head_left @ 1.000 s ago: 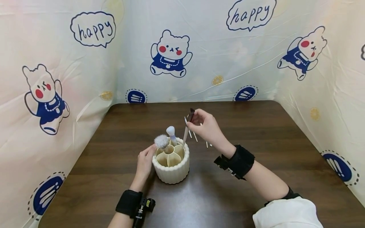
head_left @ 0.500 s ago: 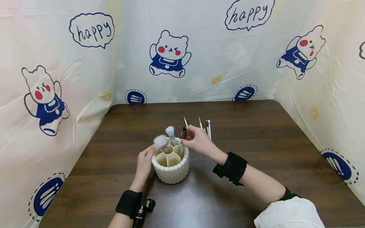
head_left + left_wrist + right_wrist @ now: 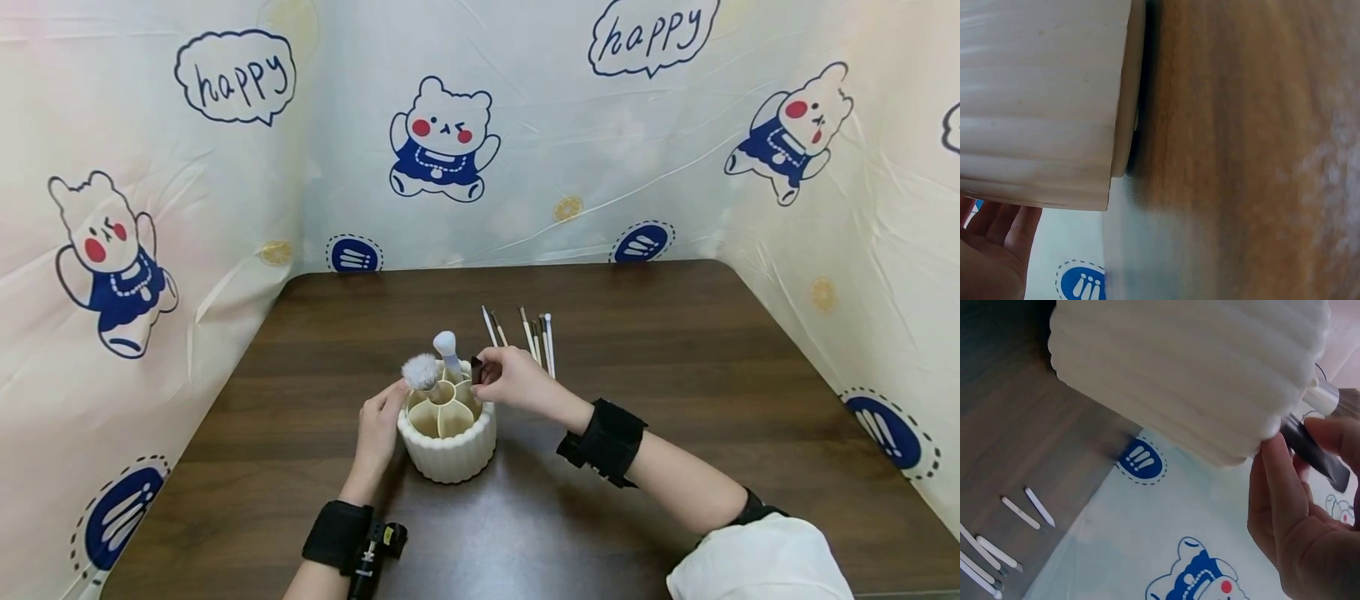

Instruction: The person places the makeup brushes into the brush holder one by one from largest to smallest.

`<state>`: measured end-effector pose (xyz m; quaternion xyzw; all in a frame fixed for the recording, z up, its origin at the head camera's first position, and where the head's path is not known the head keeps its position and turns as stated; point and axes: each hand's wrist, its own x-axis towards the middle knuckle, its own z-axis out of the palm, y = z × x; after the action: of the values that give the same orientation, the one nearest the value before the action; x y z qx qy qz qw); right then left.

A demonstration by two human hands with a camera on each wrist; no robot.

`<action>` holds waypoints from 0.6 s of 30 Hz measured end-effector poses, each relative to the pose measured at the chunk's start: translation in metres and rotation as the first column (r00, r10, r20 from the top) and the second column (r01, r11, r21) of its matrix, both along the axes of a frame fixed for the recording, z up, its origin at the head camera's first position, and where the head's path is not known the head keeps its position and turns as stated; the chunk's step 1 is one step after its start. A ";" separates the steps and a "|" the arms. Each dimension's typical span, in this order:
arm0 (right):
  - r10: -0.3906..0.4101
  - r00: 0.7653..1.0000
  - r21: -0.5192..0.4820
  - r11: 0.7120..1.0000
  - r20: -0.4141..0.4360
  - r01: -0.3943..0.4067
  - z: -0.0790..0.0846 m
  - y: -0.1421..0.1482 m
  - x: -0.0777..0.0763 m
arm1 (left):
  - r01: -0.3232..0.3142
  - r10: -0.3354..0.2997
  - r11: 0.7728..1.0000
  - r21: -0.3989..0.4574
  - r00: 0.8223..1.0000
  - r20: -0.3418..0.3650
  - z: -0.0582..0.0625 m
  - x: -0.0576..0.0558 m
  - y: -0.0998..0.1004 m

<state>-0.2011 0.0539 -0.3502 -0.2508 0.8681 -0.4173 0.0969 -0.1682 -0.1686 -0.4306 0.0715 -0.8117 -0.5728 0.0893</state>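
Observation:
A cream ribbed round makeup brush holder (image 3: pixel 447 457) with petal-shaped compartments stands upright on the table. My left hand (image 3: pixel 378 429) rests its fingers against the holder's left side; the left wrist view shows those fingers fairly straight along the ribbed wall. At the right rim, my right hand (image 3: pixel 519 383) pinches a dark-headed makeup brush (image 3: pixel 1316 456) between thumb and fingers. Its handle is down inside a right-hand compartment and out of sight. A fluffy grey-white brush (image 3: pixel 422 372) and a pale brush with a rounded head (image 3: pixel 446 346) stand in other compartments.
Several thin brushes (image 3: pixel 545 337) lie on the brown table (image 3: pixel 600 533) behind my right hand, partly hidden by it. A printed cloth (image 3: pixel 525 150) hangs round the table's back and sides.
My right hand has moved down and left, lowering the dark-headed brush into the holder's right-hand compartment. More of the thin brushes behind it show now. My left hand has stayed at the holder.

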 end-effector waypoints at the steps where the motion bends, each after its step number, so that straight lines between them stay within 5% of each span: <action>1: 0.008 1.000 0.014 1.000 0.000 -0.008 0.001 0.000 -0.001 | -0.001 0.001 1.000 0.001 1.000 0.001 0.000 0.000 0.000; 11: 0.140 0.990 0.205 0.969 -0.004 -0.136 0.015 -0.003 -0.005 | -0.006 0.006 1.000 -0.014 1.000 0.016 -0.001 0.000 0.001; 18: 0.148 0.988 0.254 0.958 -0.033 -0.135 0.019 -0.007 -0.008 | -0.004 0.004 1.000 -0.011 1.000 0.012 0.000 0.001 0.001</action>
<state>-0.2087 0.0464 -0.3315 -0.3089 0.8959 -0.2893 0.1351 -0.1671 -0.1676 -0.4306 0.0760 -0.8151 -0.5678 0.0858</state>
